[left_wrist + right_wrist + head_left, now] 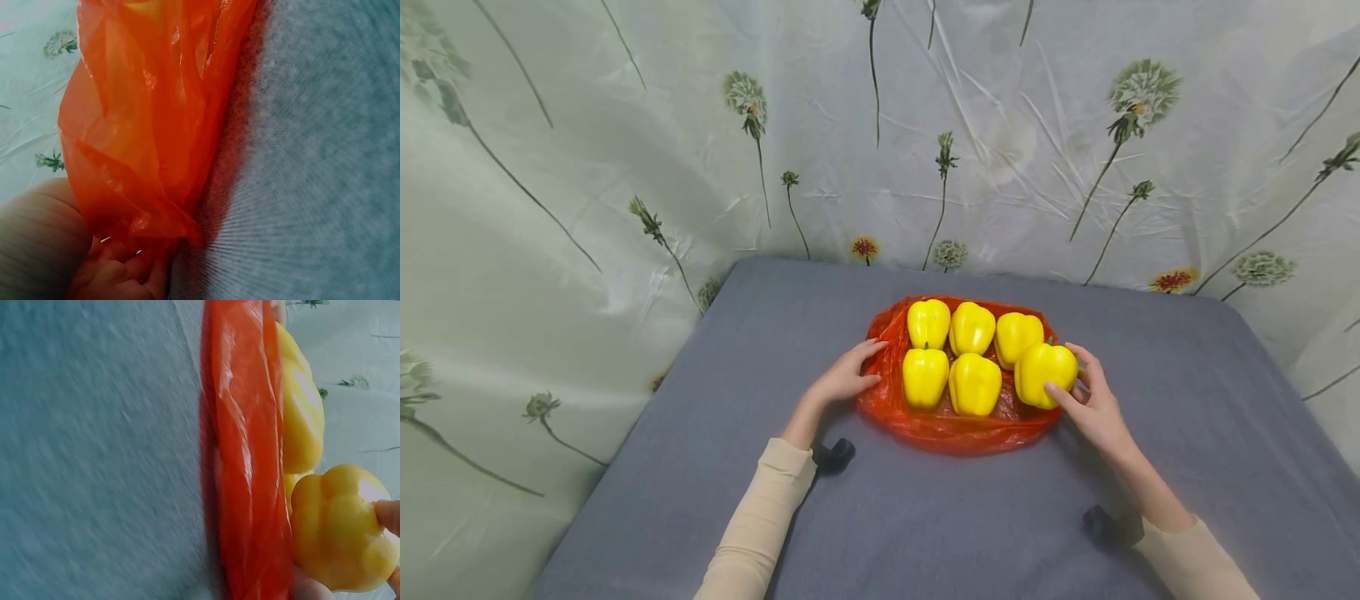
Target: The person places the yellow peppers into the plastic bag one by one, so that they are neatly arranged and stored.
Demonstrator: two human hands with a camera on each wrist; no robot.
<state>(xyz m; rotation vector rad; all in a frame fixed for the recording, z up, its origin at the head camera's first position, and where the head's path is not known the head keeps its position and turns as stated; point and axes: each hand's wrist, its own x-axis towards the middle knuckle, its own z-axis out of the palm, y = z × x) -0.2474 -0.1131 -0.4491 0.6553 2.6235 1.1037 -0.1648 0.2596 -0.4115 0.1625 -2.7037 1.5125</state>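
A red plastic bag [955, 435] lies opened out on the table, with several yellow bell peppers [973, 328] in two rows inside its rim. At the right end of the front row, my right hand [1093, 408] grips a yellow bell pepper [1046, 375] between thumb and fingers. The right wrist view shows this pepper [344, 531] over the bag's edge. My left hand [844, 375] is at the bag's left side, thumb and fingers spread around its edge. Up close in the left wrist view, the bag's film [137, 137] covers part of the fingers.
The bag rests on a grey cloth-covered table [940, 525]. Behind it hangs a pale curtain [850, 100] printed with dandelions. Dark wrist devices [835, 457] sit on both forearms, below beige sleeves.
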